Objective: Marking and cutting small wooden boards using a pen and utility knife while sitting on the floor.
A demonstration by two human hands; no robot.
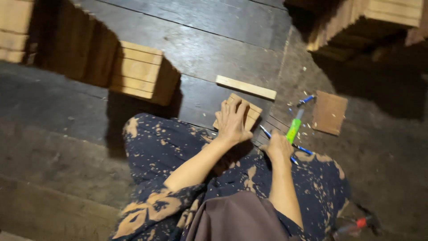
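Left hand (232, 119) should keep its flat, spread-fingered press steady on the small stacked pale wood strips (249, 110) while right hand (277, 145), fingers closed around the green-handled utility knife (293, 129), cuts alongside.

I see my left hand (232, 119) stretched forward, palm down and fingers spread flat, the bare forearm running back at a slant toward my body. My right hand (277, 147) sits lower and nearer — fingers curled into a loose fist, knuckles up, wrist bent slightly inward. Both arms are bare from the elbow down, the two hands near each other but apart.
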